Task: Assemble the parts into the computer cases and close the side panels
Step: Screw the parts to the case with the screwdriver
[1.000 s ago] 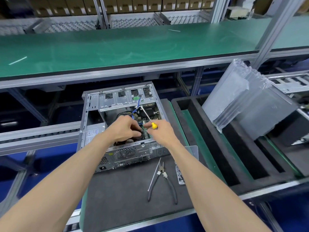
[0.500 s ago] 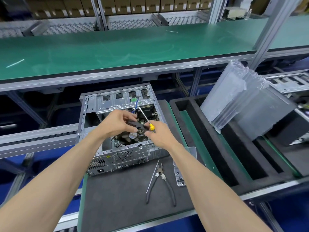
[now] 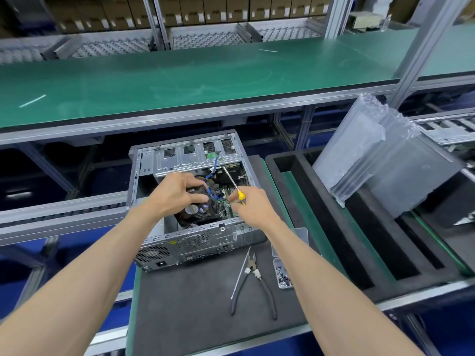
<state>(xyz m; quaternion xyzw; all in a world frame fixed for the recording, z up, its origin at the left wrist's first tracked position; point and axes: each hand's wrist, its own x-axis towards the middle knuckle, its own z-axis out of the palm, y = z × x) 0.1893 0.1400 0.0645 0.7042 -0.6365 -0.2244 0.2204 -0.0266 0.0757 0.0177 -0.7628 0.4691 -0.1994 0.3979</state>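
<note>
Gripping a round black fan [image 3: 199,205], left hand [image 3: 177,194] fingers curl inside the ribbed steel case [image 3: 185,240].

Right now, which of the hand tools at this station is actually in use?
The yellow-handled screwdriver: the right hand grips it, its shaft angled into the open computer case. The pliers lie untouched on the grey mat in front of the case.

— Where does the view look from?
— One wide-angle head camera, facing forward and down. Both forearms run in from the lower corners and meet over the open computer case [image 3: 185,201] at frame centre.
— How near?
— Arm's reach. The green shelf [image 3: 205,78] bows across the upper frame, straight edges curving toward the borders.
— Any second view?
— None.
</note>
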